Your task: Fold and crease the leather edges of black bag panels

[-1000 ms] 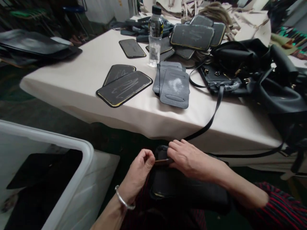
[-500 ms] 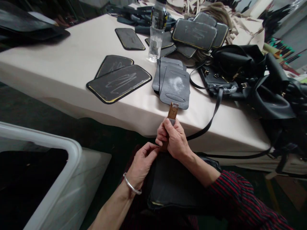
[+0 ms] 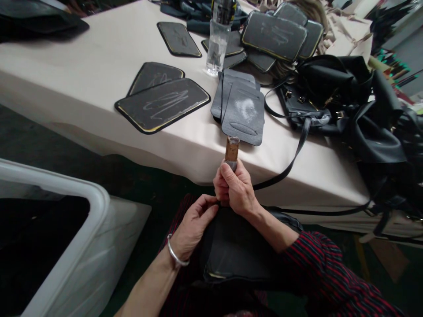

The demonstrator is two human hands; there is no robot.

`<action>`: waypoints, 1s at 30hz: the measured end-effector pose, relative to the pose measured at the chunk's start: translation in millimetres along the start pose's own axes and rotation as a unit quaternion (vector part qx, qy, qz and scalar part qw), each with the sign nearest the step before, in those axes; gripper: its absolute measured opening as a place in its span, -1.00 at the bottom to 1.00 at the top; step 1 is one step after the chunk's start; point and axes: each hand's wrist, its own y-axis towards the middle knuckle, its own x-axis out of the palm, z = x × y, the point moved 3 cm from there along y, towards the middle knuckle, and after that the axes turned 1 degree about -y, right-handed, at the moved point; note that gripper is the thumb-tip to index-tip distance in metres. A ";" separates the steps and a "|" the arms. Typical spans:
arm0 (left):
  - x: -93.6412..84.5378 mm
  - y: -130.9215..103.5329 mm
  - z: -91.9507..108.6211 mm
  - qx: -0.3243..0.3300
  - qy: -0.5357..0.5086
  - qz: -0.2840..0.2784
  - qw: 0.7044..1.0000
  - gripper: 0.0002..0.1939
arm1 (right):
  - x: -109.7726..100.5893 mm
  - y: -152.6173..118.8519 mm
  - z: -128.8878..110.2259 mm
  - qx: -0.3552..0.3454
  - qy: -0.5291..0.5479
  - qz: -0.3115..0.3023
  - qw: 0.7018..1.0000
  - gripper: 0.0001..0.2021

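Observation:
My right hand (image 3: 236,187) is wrapped round a flat brown tool (image 3: 231,149) with a grey band, its worn end pointing up and away. The tool's lower end is hidden by my fist, just above the far edge of a black leather-like piece (image 3: 241,246) on my lap. Thumb and fingers of my left hand (image 3: 196,224) are closed in a pinch at that piece's far left corner, close beside the right fist. Some yellow shows along the piece's near edge. Beyond the tool lies a stack of dark grey panels (image 3: 244,110) on the table.
On the cream-covered table (image 3: 185,149) lie dark panels with yellow edging (image 3: 161,105), and a plastic bottle (image 3: 218,44) stands behind. Black bags with straps (image 3: 330,97) are heaped at the right. A white bin (image 3: 105,207) stands at lower left.
The brown tool has swung slightly left and now stands more upright in my right hand. My left hand keeps its pinch in nearly the same spot. The view has shifted a little.

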 end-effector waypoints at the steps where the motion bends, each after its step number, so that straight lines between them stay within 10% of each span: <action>1: -2.4 0.2 0.6 0.013 0.045 0.009 0.999 -0.72 | -1.1 0.9 0.1 0.004 0.013 0.010 1.000 -0.74; 7: -8.1 -2.8 8.6 0.049 0.210 0.035 0.976 -0.66 | 0.4 0.0 -1.3 0.002 0.015 0.025 1.000 -0.69; 14: 1.3 -3.5 13.2 0.042 0.094 -0.073 0.992 -0.71 | 4.5 -11.4 -1.4 0.034 0.005 -0.063 0.997 -0.73; 30: -4.5 -3.5 13.5 0.024 0.095 -0.040 0.994 -0.53 | 2.3 -12.9 -16.8 -0.032 -0.014 0.024 0.999 -0.65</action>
